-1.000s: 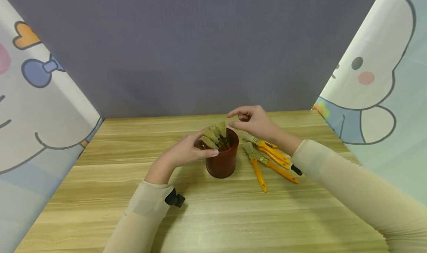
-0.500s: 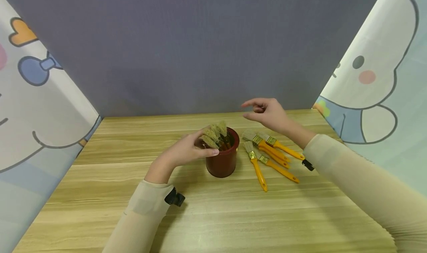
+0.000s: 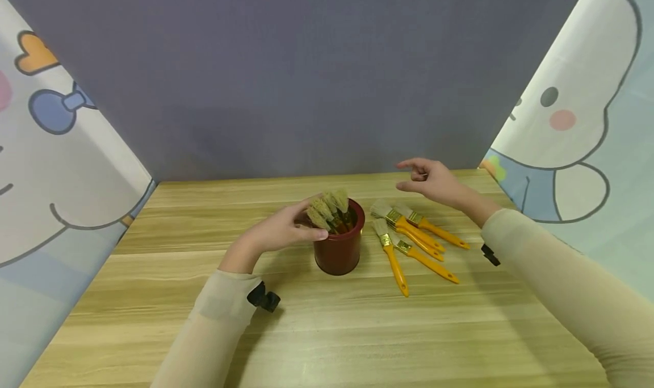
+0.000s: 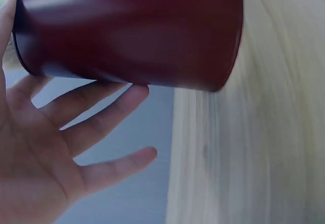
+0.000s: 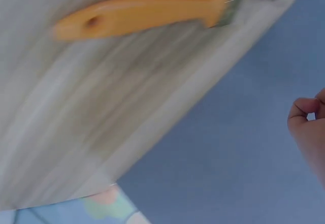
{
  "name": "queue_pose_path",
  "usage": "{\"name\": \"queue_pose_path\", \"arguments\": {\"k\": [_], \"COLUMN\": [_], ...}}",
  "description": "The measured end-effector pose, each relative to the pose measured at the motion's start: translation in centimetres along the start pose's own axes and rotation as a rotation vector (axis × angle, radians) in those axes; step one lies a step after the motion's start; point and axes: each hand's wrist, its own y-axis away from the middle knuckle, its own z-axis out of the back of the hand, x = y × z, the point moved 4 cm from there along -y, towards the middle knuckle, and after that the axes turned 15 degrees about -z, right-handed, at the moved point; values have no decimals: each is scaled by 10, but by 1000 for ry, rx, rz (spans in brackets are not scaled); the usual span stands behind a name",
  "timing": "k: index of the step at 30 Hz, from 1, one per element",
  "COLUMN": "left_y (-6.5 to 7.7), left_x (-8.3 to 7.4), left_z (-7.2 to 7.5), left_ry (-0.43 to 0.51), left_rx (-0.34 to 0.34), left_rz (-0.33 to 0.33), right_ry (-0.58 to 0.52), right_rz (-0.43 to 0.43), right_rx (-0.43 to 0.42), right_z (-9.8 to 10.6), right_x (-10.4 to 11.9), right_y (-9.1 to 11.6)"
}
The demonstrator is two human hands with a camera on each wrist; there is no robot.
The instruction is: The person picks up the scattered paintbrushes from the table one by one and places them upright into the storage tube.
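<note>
A dark red can [image 3: 337, 254] stands upright on the table, several bristle-tipped brushes [image 3: 329, 206] poking out of it with the bristles up. My left hand [image 3: 286, 226] holds the can at its rim, thumb at the front and the fingers reaching behind. In the left wrist view, fingertips touch the side of the can [image 4: 137, 31] while the little finger [image 4: 122, 168] stays apart from it. My right hand [image 3: 434, 180] hovers above the far right of the table, holding nothing, with index finger and thumb held out apart and the other fingers loosely bent.
Right of the can lie several paintbrushes with orange handles [image 3: 395, 271] and pale bristles, some overlapping. The wooden table [image 3: 327, 331] ends at a grey back panel [image 3: 327, 81]. Cartoon-printed sheets [image 3: 567, 126] flank both sides.
My right hand has moved away from the can to the right, past the loose paintbrushes, uncovering more of them. My left hand stays at the can, shifting only slightly.
</note>
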Motion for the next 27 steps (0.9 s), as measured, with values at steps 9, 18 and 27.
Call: {"name": "queue_pose_path", "arguments": {"k": [9, 18, 27], "left_y": [6, 4, 5], "left_x": [4, 0, -1], "left_z": [6, 5, 8], "left_ry": [23, -33, -32], "left_rx": [-43, -38, -80], "left_rz": [-125, -154, -111], "right_ry": [141, 150, 214], "right_rz": [-109, -203, -214], "right_rx": [100, 262, 269], "right_z": [8, -12, -19], "right_x": [-65, -105, -99], "right_y": [-7, -9, -15]}}
